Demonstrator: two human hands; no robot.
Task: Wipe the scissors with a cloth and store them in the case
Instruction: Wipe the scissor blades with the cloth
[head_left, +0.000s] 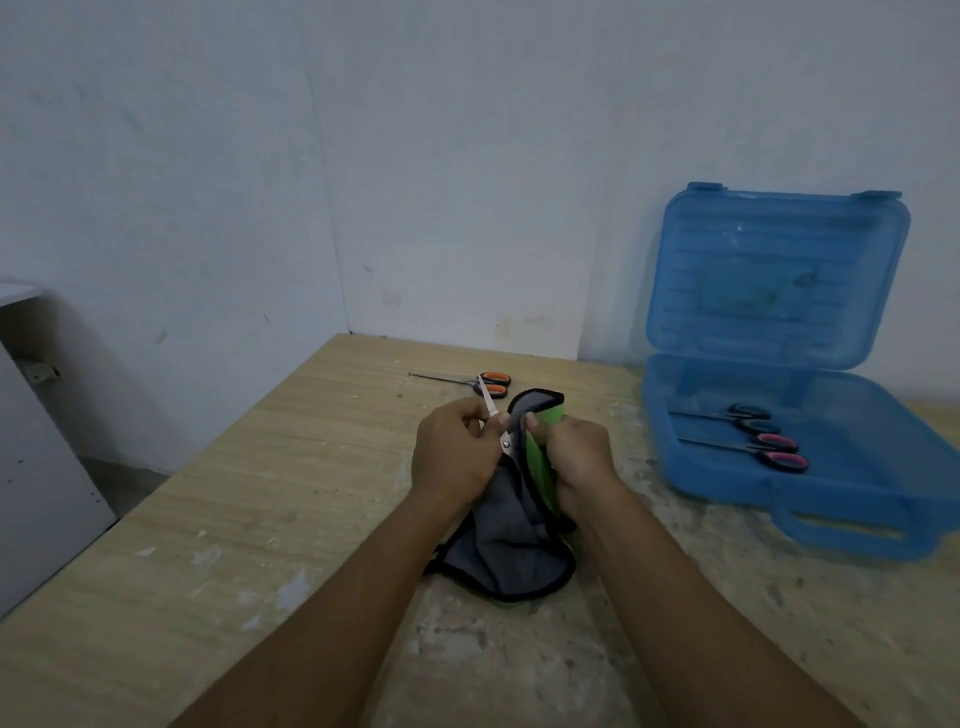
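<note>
**Left hand (457, 447) on the scissors (490, 405), case (719, 491) off to the right**

Left-hand fingers are curled round the scissors near the pivot. The blades are together and poke up and away, leaning a little left. The handles are hidden behind the cloth (514, 551) and the hands. The right hand (576, 452) grips a fold of the grey and green cloth, bunched against the scissors just beside the left hand, and the rest of the cloth hangs down onto the table (260, 493).

Wiping looks like the step in hand, with storing yet to come.

The blue case stands open well to the right, its lid leaning back against the wall. It is clearly nearer the right hand than the left. Two pairs already lie in its tray, one with black handles (748, 415) and one with pink handles (776, 452). They lie side by side, long axis running left to right, tips left and handles right. The held pair would need to swing from near upright to flat along that line, either by a reach across or by a pass to the right hand.

Another pair with orange handles (491, 383) lies on the table beyond the hands, untouched.
</note>
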